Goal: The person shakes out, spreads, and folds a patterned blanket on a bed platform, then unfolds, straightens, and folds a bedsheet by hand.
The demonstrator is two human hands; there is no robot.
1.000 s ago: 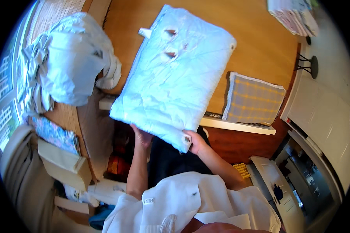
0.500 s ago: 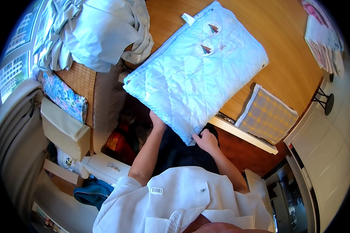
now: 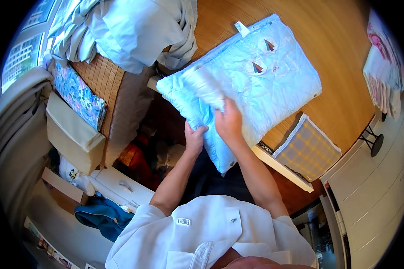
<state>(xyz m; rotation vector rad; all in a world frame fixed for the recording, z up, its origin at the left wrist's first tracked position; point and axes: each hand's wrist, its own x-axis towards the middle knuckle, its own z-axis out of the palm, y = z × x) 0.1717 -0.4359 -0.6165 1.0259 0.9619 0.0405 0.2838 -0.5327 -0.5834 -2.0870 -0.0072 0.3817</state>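
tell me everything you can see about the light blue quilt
The light blue quilt is a rumpled, folded piece of shiny, stitched, padded-looking fabric, lying at a slant. A white tab sticks out at its far left edge, near two dark triangular motifs on whitish rounds. Most of it rests on the wooden surface; its near end overhangs. The left hand grips that end; the right hand holds a motion-blurred fold.

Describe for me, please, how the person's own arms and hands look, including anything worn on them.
The left hand and right hand are ungloved, with nothing visibly worn at the wrists. The forearms are bare up to the short, plain white sleeves of a shirt.
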